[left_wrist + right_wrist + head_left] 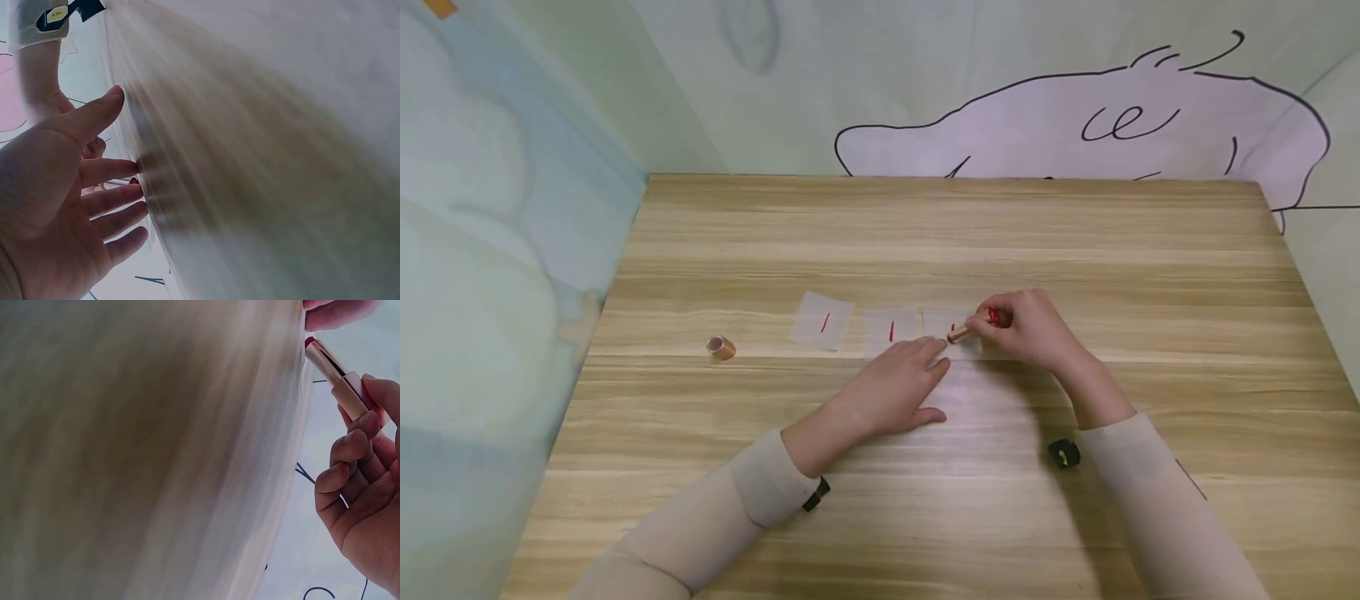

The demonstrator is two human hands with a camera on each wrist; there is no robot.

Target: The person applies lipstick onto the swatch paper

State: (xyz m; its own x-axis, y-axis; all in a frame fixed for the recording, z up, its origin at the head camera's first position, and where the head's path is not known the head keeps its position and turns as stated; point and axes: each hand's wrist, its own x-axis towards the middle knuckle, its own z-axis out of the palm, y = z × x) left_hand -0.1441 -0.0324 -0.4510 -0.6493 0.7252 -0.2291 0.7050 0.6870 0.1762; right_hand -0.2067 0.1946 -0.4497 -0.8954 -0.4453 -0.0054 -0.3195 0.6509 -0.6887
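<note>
My right hand [1030, 329] pinches an uncapped lipstick [962, 333] in a gold-coloured tube, between thumb and fingers. Its red tip [310, 342] points down at the right-hand piece of thin white paper [934, 320], which bears a short red stroke. My left hand [887, 392] lies with fingers spread, fingertips at the lower edges of the middle paper [876, 325] and the right-hand one. In the left wrist view its fingers [112, 200] are straight and hold nothing. The left-hand paper [808, 329] and the middle one each carry one red stroke.
A gold-coloured lipstick cap [721, 347] stands on the wooden table [925, 242], left of the papers. Behind the table's far edge is a wall [1075, 108] with a cartoon drawing. Black wrist straps show by both sleeves.
</note>
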